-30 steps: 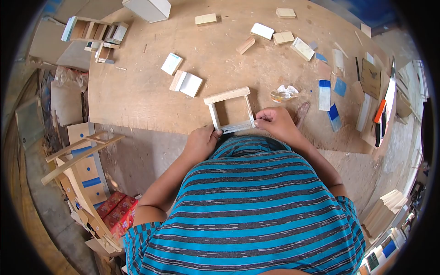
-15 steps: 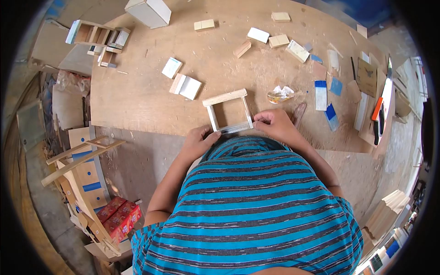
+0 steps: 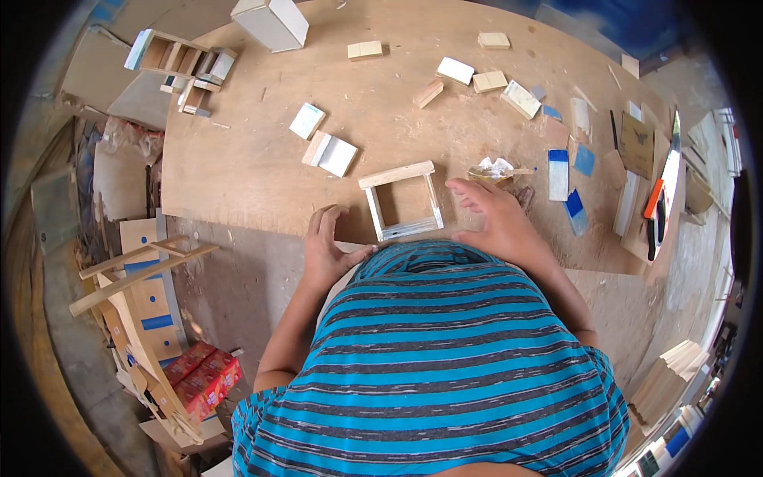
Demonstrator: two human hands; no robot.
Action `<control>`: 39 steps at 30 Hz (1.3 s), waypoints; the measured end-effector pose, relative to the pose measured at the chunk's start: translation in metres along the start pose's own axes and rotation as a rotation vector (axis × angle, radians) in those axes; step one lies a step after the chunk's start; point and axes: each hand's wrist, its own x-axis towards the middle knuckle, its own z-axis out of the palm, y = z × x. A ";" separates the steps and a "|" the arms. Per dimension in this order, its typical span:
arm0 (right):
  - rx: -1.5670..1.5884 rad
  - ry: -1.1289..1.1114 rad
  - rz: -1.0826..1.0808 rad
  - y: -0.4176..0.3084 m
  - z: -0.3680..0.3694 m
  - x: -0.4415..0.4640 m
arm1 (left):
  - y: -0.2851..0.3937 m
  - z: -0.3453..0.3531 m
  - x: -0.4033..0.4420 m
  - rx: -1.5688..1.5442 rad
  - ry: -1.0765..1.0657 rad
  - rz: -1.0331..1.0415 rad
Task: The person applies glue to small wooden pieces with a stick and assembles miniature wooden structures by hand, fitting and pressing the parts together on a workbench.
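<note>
A small rectangular wooden frame (image 3: 397, 171) lies on the plywood table (image 3: 238, 175) at its near edge, right in front of my body. Its far bar is bare wood and the other sides have whitish paint. My left hand (image 3: 328, 246) is to the left of the frame, fingers apart and holding nothing. On the other side, my right hand (image 3: 497, 219) is spread open just right of the frame. Beyond the right hand sits a small holder of white paste (image 3: 494, 168) with a stick across it.
Several wood blocks (image 3: 489, 81) lie scattered across the far table. Blue-and-white pieces (image 3: 558, 175) and an orange-and-black handled saw (image 3: 658, 203) lie at the right. A partitioned wooden piece (image 3: 179, 56) and a white box (image 3: 274, 24) stand far left. Red boxes (image 3: 208, 385) are lower left.
Both hands have let go of the wooden frame and moved apart, the left to the left and the right to the right. Their fingers have opened.
</note>
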 end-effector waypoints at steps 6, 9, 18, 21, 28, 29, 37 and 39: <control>0.100 0.047 0.044 0.010 0.003 -0.001 | -0.020 0.000 -0.007 0.076 0.064 0.133; 0.103 0.020 0.113 0.012 0.012 -0.003 | -0.018 -0.009 -0.008 0.054 0.069 0.104; -0.234 -0.006 -0.152 -0.031 0.017 0.004 | -0.018 0.002 0.013 -0.061 0.002 0.313; -0.376 -0.058 -0.236 -0.032 0.016 0.014 | -0.019 0.007 0.021 -0.097 0.016 0.371; -0.671 -0.099 -0.307 -0.025 0.022 0.029 | -0.023 0.014 0.031 -0.121 -0.022 0.383; -0.686 -0.106 -0.314 -0.024 0.022 0.031 | -0.023 0.015 0.031 -0.118 -0.022 0.372; -0.786 -0.100 -0.332 -0.023 0.031 0.040 | -0.030 0.018 0.029 -0.142 0.036 0.389; -0.815 -0.104 -0.328 -0.021 0.034 0.042 | -0.033 0.019 0.028 -0.136 0.046 0.399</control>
